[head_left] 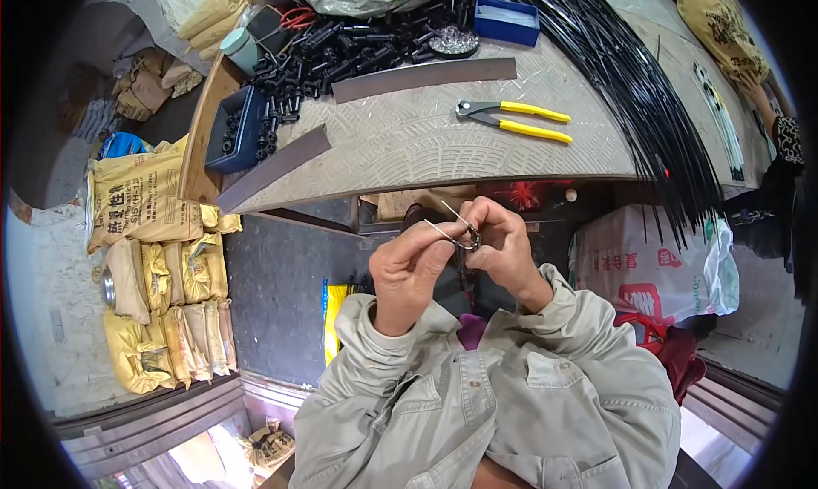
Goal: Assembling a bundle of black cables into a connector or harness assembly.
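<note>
Close in front of my chest, below the table's near edge, both hands are raised and turned toward each other. My left hand pinches one side of a small dark loop between thumb and fingers. The other side is in the pinch of my right hand. Two thin pale rods or wire ends stick up and leftward from the fingers; how they join the loop is hidden. Farther off, yellow-handled nippers lie on the table, touched by neither hand.
Black tubular parts are heaped at the back left beside a blue bin. A blue box stands behind. Long black strands overhang the right edge above a white bag. Two flat dark strips lie on the table.
</note>
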{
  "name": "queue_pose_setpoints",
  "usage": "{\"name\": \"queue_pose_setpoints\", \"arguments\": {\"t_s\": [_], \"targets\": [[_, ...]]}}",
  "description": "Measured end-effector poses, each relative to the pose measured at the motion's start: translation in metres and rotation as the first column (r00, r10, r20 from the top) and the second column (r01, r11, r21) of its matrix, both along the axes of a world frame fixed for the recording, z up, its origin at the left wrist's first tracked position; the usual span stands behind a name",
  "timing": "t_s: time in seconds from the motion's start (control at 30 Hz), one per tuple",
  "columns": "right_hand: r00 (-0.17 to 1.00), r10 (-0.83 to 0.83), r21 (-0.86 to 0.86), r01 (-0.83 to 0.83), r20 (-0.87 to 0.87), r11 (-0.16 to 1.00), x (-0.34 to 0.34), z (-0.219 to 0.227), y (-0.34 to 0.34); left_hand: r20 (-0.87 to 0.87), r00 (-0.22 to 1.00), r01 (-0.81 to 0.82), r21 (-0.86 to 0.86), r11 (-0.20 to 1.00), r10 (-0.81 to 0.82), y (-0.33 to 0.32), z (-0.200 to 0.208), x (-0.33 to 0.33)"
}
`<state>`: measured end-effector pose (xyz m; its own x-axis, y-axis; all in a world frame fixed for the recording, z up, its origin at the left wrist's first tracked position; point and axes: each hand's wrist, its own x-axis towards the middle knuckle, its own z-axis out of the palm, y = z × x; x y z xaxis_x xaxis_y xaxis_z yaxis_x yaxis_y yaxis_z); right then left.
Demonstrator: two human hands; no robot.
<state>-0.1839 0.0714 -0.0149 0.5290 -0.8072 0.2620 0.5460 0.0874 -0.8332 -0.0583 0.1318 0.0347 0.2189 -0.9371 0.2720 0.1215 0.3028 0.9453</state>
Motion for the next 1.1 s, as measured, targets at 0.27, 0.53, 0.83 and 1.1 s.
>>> {"name": "queue_pose_setpoints", "arguments": {"t_s": [0.27,0.53,0.83,1.1], "targets": [[0.991,0.099,0.004,-0.1,0.092,0.995,-0.001,0.0,-0.011,0.107,0.972,0.214,-0.022,0.977,-0.211,-0.009,0.0,0.009],[0.993,0.019,-0.121,-0.005,0.113,0.993,0.0,0.008,-0.013,0.041,0.993,0.109,0.004,0.994,-0.109,-0.008,-0.007,0.003],[0.983,-0.14,-0.127,0.154,0.118,0.98,0.002,0.013,-0.009,-0.162,0.959,0.224,-0.067,0.972,-0.232,-0.01,-0.007,0.002],[0.963,-0.175,-0.136,0.205,0.203,0.969,0.001,0.013,-0.009,-0.159,0.983,0.093,0.023,0.995,-0.088,-0.001,0.006,-0.019]]}}
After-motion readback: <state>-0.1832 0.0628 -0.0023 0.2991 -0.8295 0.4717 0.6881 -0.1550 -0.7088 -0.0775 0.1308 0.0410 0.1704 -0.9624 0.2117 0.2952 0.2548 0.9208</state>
